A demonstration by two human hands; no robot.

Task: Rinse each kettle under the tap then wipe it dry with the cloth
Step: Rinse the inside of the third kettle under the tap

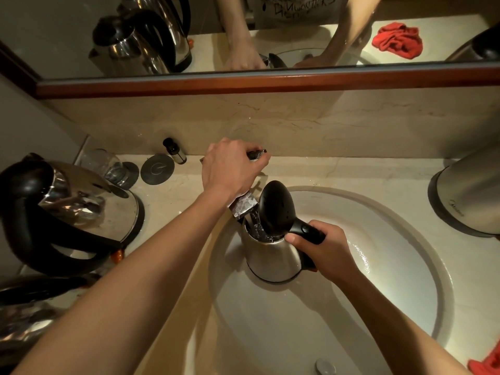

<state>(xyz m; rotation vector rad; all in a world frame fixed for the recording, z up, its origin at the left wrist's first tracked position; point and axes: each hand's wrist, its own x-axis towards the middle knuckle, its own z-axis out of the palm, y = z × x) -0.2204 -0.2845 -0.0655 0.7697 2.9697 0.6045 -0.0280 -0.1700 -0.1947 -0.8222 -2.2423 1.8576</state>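
Filling comes first: you hold the small stainless steel kettle (273,255) upright in the white oval sink basin (378,239), black lid (276,207) flipped open so water from the chrome tap (243,205) runs straight in; water shows inside. Your right hand (322,247) is wrapped around its black handle (307,230). Your left hand (232,169) curls over the tap lever, likely for flow control. Large steel kettle with black handle (67,215) waits on the marble tabletop (351,169) at left. Crumpled red cloth (485,364) lies at the right edge, for drying.

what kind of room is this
Likely a hotel bathroom vanity: an oval sink set in a marble counter, a wall mirror above it, and a small toiletry bottle.
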